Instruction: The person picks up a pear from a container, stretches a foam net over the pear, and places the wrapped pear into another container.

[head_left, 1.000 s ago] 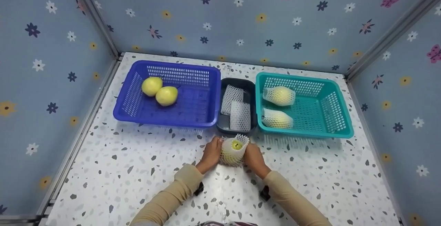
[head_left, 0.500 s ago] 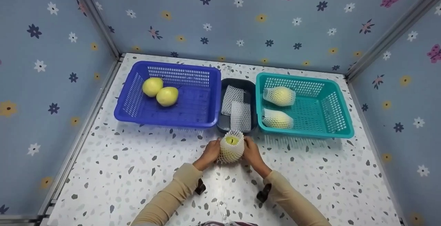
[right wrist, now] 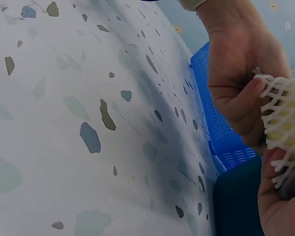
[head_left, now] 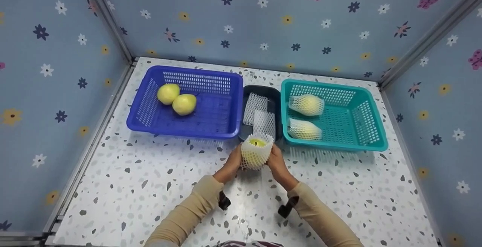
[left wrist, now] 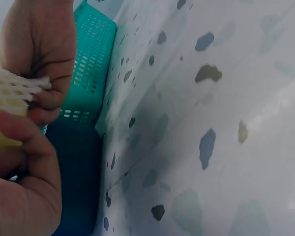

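Observation:
A yellow-green fruit in a white foam net point(head_left: 257, 152) is held upright between both hands, just in front of the dark tray point(head_left: 246, 130). The left hand point(head_left: 230, 164) grips its left side and the right hand point(head_left: 278, 163) its right side. In the left wrist view the left hand point(left wrist: 27, 182) has curled fingers at the netted fruit point(left wrist: 7, 98). The right wrist view shows the right hand point(right wrist: 243, 73) pinching the net's edge point(right wrist: 280, 98). Two foam nets point(head_left: 256, 107) lie in the dark tray.
At the left a blue basket point(head_left: 188, 131) holds two bare yellow fruits point(head_left: 184, 104). A teal basket point(head_left: 339, 145) at the right holds two netted fruits point(head_left: 307, 105). Patterned panels point(head_left: 248, 21) stand behind and on both sides of the speckled table point(head_left: 169, 164).
Both hands and the netted fruit have moved up toward the dark tray, and the fruit now overlaps its front edge in view. The net is drawn higher around the fruit's top.

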The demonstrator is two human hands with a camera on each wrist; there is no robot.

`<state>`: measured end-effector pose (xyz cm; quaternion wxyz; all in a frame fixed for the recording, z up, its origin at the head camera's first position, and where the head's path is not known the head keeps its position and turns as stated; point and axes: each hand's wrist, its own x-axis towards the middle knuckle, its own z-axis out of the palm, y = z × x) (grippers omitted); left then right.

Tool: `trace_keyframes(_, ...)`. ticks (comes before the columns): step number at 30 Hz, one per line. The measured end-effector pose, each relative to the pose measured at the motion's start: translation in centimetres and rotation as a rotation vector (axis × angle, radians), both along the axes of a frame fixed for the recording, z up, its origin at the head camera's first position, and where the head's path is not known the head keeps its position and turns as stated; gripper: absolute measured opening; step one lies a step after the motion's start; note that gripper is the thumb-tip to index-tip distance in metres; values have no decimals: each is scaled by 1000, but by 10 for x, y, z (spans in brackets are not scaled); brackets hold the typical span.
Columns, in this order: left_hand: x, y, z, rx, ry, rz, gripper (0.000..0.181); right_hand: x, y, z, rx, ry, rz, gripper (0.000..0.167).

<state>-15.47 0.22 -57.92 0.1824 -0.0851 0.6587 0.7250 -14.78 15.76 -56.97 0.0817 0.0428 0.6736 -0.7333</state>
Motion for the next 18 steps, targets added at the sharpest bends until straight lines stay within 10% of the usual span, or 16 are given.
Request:
trace_keyframes(11,4,10,-6,358,-62,48,49,-2,2,0,-92,30,41,33)
trace_keyframes(18,7,7,-5,472,-131,49,45,6,7,34,123,1,125,36)
